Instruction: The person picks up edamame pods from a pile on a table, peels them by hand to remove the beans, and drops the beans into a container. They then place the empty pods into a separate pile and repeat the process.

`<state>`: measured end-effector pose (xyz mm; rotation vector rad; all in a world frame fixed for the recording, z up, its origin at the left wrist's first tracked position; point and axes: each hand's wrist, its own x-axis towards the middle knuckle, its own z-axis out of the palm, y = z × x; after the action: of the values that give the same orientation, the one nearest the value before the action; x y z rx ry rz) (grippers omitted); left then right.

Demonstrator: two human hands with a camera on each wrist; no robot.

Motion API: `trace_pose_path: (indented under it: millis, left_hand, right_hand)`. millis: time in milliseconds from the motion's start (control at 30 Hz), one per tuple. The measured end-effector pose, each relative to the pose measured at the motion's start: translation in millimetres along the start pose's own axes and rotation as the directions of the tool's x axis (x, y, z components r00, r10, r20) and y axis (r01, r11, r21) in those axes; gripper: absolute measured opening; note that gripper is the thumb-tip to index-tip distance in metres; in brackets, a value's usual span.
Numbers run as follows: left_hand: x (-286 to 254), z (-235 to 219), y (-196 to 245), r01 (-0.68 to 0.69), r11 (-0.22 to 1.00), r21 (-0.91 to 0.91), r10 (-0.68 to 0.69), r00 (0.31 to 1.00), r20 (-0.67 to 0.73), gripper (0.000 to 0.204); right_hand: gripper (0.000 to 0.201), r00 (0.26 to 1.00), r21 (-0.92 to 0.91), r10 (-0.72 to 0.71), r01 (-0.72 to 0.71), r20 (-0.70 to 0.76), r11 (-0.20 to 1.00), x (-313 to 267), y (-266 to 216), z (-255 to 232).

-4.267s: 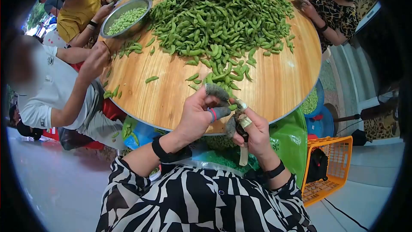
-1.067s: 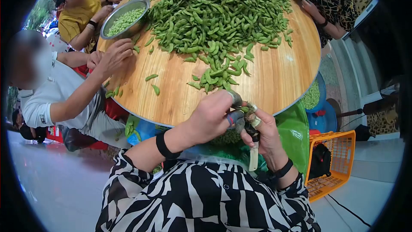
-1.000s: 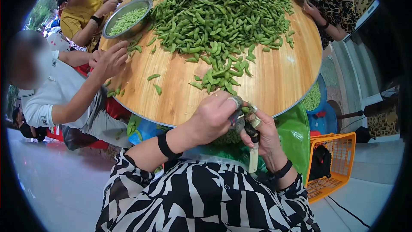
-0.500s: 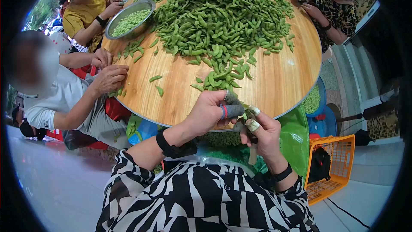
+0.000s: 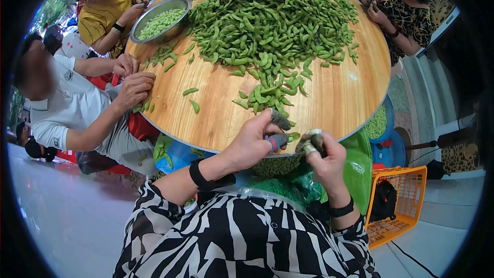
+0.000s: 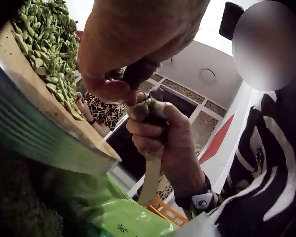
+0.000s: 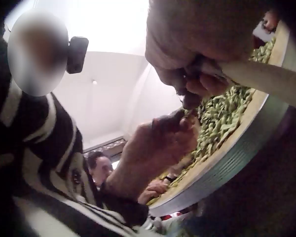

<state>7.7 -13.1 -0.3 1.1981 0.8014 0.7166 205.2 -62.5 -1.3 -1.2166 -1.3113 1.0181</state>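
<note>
Pinched in the fingertips of my left hand [image 5: 252, 141] is a green pod [image 5: 293, 137], just past the near edge of the round wooden table [image 5: 216, 123]. To its right, my right hand [image 5: 328, 162] has curled, taped fingers close to the pod but apart from it. Both wrist views show a flat pale handle [image 6: 151, 180] [image 7: 271, 79] gripped in my right hand [image 6: 170, 136] [image 7: 202, 44]; the other end of this tool is hidden. Dark fabric covers some left fingertips [image 5: 280, 119]. Loose pods [image 5: 265, 92] lie beyond the hands, below a large pod pile [image 5: 272, 15].
A metal bowl of shelled beans [image 5: 162, 23] stands at the table's left. People sit at the left and upper right. Green plastic [image 5: 355, 170] hangs below the near edge. An orange crate [image 5: 399, 195] and blue basins [image 5: 388, 149] are on the right.
My hands, together half a second ago, have moved apart; the right shifted rightward. The pod now shows at my left fingertips, and the pale handle is no longer plain in the head view.
</note>
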Motion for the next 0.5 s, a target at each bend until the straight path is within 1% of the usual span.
trace_pose_path:
  millis: [33,67,100,133,167,200,233,267,300,333,400,433,467,500]
  left_hand:
    - [-1.9,1.4,-1.4,0.005,1.0,-0.002,-0.005,1.0,-0.004,0.03]
    - [-3.9,4.3,-3.1,-0.046,0.998,0.044,0.047,0.999,-0.011,0.03]
    - [-5.3,7.1,-4.5,-0.099,0.991,0.091,0.101,0.995,-0.014,0.029]
    - [-6.8,9.9,-6.5,-0.099,0.991,0.093,0.101,0.995,-0.018,0.029]
    - [-8.3,12.2,-8.4,-0.148,0.983,0.109,0.149,0.989,-0.003,0.029]
    - [-9.2,13.2,-7.8,-0.196,0.972,0.127,0.196,0.981,0.012,0.028]
    - [-10.6,14.8,-2.2,-0.202,0.973,0.113,0.199,0.979,0.037,0.025]
    - [-11.5,11.6,-0.4,-0.205,0.972,0.118,0.203,0.979,0.03,0.025]
    - [-12.4,8.5,1.0,-0.13,0.987,0.096,0.122,0.989,0.083,0.024]
    - [-14.0,6.0,1.9,-0.053,0.996,0.077,0.042,0.99,0.137,0.022]
    - [-23.0,-2.2,4.4,-0.039,0.993,0.108,0.025,0.992,0.12,0.022]
    - [-30.1,-11.9,9.4,-0.295,0.806,0.513,0.268,0.955,0.128,0.024]
    - [-36.9,-23.6,14.9,-0.442,0.403,0.801,0.461,0.855,0.24,0.027]
    - [-41.4,-41.7,22.7,-0.343,0.244,0.907,0.447,0.87,0.209,0.026]
  right_hand:
    - [0.018,0.997,-0.07,-0.024,0.029,0.067,0.997,-1.3,-0.4,2.3]
    - [0.016,0.99,-0.136,-0.046,0.064,0.134,0.989,-2.5,-0.6,4.0]
    - [0.016,0.99,-0.136,0.027,-0.008,0.141,0.991,-2.9,-0.4,4.5]
    - [0.016,0.989,-0.134,0.025,-0.006,0.145,0.991,-4.2,-0.9,4.5]
    - [0.015,0.982,-0.021,0.117,-0.115,0.151,0.993,-5.9,-2.1,4.8]
    - [0.014,0.963,0.091,0.207,-0.224,0.17,0.97,-6.8,-3.2,5.9]
    - [0.014,0.963,0.096,0.201,-0.22,0.179,0.971,-6.6,-3.8,7.2]
    - [0.014,0.955,0.133,0.217,-0.246,0.2,0.96,-6.3,-4.5,7.4]
    - [0.013,0.946,0.166,0.234,-0.273,0.222,0.947,-6.5,-4.6,5.9]
    - [0.013,0.945,0.163,0.231,-0.272,0.232,0.948,-7.8,1.8,2.4]
    - [0.012,0.936,-0.057,0.1,-0.086,0.338,0.995,-9.3,19.9,-2.2]
    - [0.016,0.92,-0.189,0.036,0.042,0.39,0.981,-6.6,7.6,-0.6]
    - [0.016,0.919,-0.184,0.032,0.044,0.392,0.982,-5.0,9.6,-0.5]
    - [0.017,0.883,-0.163,-0.059,0.151,0.465,0.975,-3.8,12.9,-1.5]
